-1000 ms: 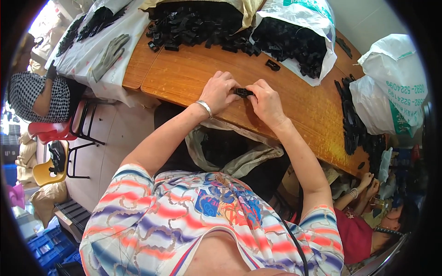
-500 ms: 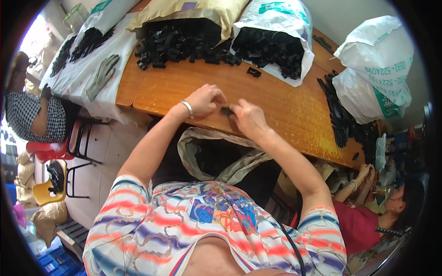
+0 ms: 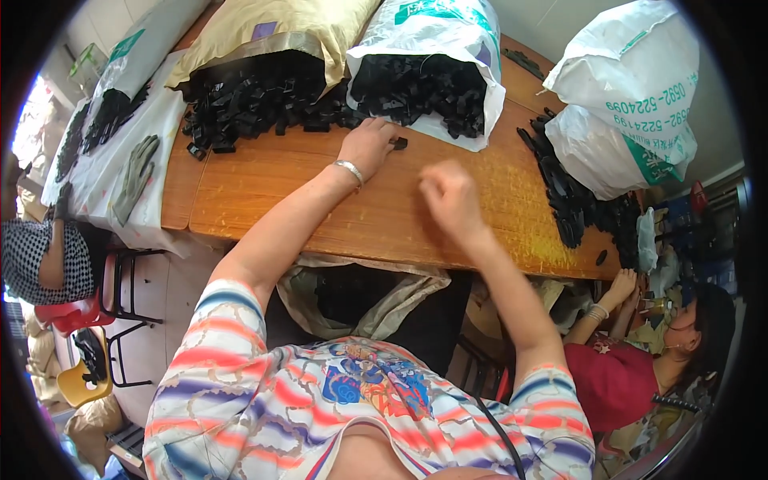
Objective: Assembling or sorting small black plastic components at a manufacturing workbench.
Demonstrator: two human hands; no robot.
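My left hand [image 3: 370, 150] reaches over the table, its fingertips closed on a small black plastic piece [image 3: 400, 144] at the tabletop. The piece is in front of the white bag's mouth and partly covered by my fingers. My right hand [image 3: 452, 198] is above the table to the right, slightly blurred, with its fingers curled in; whatever it holds, if anything, is hidden. Beyond my left hand, many black plastic pieces [image 3: 248, 112] spill out of a tan sack [image 3: 280, 24]. More fill a white bag [image 3: 490, 96] beside it.
An open cloth sack [image 3: 400, 308] hangs below the wooden table's [image 3: 296, 200] near edge. Long black parts [image 3: 564, 188] and white bags [image 3: 624, 104] are on the right. A grey glove [image 3: 134, 180] lies on the left table. One co-worker sits at the left, another [image 3: 612, 376] at the right.
My left hand has moved away from me to the lone black piece. My right hand has moved right, away from the left, and the piece at its fingertips no longer shows. The view has shifted.
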